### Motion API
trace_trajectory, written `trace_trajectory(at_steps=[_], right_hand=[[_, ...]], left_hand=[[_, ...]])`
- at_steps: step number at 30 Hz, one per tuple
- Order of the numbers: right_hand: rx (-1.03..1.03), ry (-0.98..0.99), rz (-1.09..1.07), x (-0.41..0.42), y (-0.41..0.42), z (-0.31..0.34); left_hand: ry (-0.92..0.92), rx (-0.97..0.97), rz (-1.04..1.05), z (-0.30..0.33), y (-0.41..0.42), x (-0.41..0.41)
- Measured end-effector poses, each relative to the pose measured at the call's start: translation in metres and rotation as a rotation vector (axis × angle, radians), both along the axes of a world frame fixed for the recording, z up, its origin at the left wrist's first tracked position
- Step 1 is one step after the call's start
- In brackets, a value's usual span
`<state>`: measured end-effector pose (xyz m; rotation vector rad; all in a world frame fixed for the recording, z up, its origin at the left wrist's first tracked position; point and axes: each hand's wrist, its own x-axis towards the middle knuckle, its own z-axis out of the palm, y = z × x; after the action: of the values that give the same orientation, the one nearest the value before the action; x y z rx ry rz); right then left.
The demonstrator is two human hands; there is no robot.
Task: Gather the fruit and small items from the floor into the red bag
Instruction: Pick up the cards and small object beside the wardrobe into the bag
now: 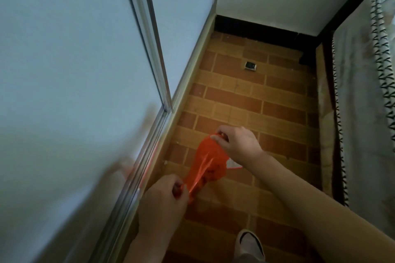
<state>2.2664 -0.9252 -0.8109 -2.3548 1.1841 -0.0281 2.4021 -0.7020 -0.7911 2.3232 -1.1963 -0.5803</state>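
A thin red plastic bag [208, 160] is stretched in the air between both hands above the brick-pattern floor. My right hand [237, 142] pinches the bag's far edge. My left hand [163, 200] grips its near end, fingers curled round the bunched plastic. Dark shapes show through the bag's lower part; what they are I cannot tell. A small dark square item [249, 65] with a pale rim lies on the floor further ahead, near the far wall.
A frosted glass sliding door with a metal frame [149, 49] runs along the left. A bed with a grey patterned cover [363, 92] lines the right. A white wall with black skirting [256, 28] closes the far end. My shoe [249, 243] stands on the floor below.
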Motion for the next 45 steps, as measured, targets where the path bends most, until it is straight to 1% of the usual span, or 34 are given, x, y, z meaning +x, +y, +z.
trace_trajectory(at_steps=[4,8,10,12,15,18,20,22,24,27,31,33,36,38,40,45], right_hand=[[-0.151,-0.021,0.109,0.011,-0.002,-0.047],[-0.338,-0.041,0.191,0.013,-0.002,-0.084],[-0.405,-0.053,0.223,0.012,-0.005,-0.099],[-0.394,0.013,0.234,0.012,-0.009,-0.113],[-0.299,0.135,0.238,0.011,-0.007,-0.137],[-0.24,0.256,0.297,0.009,-0.003,-0.167],[-0.21,0.3,0.325,0.004,-0.001,-0.187],[-0.208,0.335,0.352,-0.003,-0.002,-0.201],[-0.217,0.363,0.369,-0.009,-0.004,-0.21],[-0.18,0.368,0.365,-0.013,-0.009,-0.215],[-0.137,0.31,0.36,-0.009,-0.011,-0.225],[-0.12,0.274,0.368,-0.006,-0.011,-0.232],[-0.134,0.245,0.37,-0.004,-0.011,-0.24],[-0.136,0.251,0.365,-0.006,-0.012,-0.247],[-0.126,0.29,0.365,-0.011,-0.011,-0.255],[-0.057,0.383,0.364,-0.032,-0.011,-0.268]], left_hand=[[-0.069,-0.13,-0.041,-0.042,-0.015,0.014],[-0.142,-0.23,-0.095,-0.065,-0.033,0.013],[-0.135,-0.26,-0.18,-0.078,-0.039,0.012],[-0.08,-0.26,-0.289,-0.096,-0.039,0.006],[-0.021,-0.186,-0.43,-0.12,-0.032,-0.007],[-0.002,-0.078,-0.449,-0.14,-0.03,-0.016],[-0.003,0.029,-0.451,-0.153,-0.031,-0.018],[-0.051,0.156,-0.445,-0.164,-0.032,-0.021],[-0.137,0.226,-0.425,-0.171,-0.033,-0.022],[-0.252,0.303,-0.425,-0.178,-0.036,-0.02],[-0.399,0.169,-0.536,-0.184,-0.059,-0.016],[-0.428,0.174,-0.606,-0.192,-0.075,-0.009],[-0.448,0.307,-0.742,-0.215,-0.086,-0.004],[-0.416,0.444,-0.801,-0.23,-0.085,-0.005],[-0.373,0.546,-0.789,-0.241,-0.081,-0.004],[-0.36,0.663,-0.636,-0.259,-0.07,0.014]])
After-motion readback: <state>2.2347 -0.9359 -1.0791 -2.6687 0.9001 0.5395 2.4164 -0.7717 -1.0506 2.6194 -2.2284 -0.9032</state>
